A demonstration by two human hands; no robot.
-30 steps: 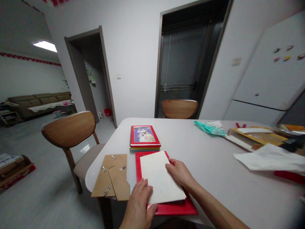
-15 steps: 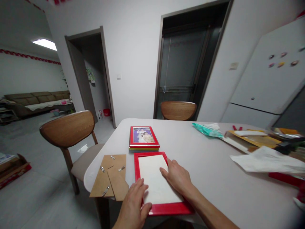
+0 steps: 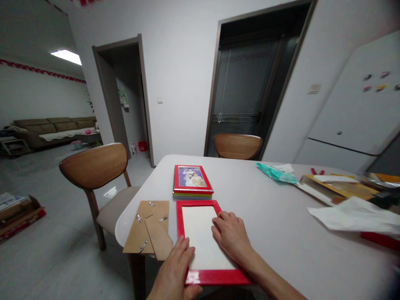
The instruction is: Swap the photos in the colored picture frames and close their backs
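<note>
A red picture frame (image 3: pixel 179 221) lies at the table's near edge with a white sheet (image 3: pixel 200 233) inside its border. My left hand (image 3: pixel 176 266) rests over its lower left side, fingers stretched out flat and thumb apart at the near corner. On the right, my right hand (image 3: pixel 233 237) bends over the inner border, its fingers curled together and the tips on the sheet's right edge. Whether they pinch anything is hidden. Left of the frame lies a brown backing board (image 3: pixel 134 237) with metal clips and a stand flap. Behind stands a stack topped by a red-framed photo (image 3: pixel 192 179).
The white table (image 3: pixel 262 225) carries a teal packet (image 3: pixel 276 173), an opened yellow box (image 3: pixel 340 187) and crumpled white wrapping (image 3: pixel 353 214) at the right. One wooden chair (image 3: pixel 96 166) stands at the left, another chair (image 3: pixel 239 146) beyond the far edge. The backing board overhangs the table edge.
My right fingers have curled in more over the sheet's right edge. My left thumb has slid down off the frame's near corner. The view has shifted slightly left.
</note>
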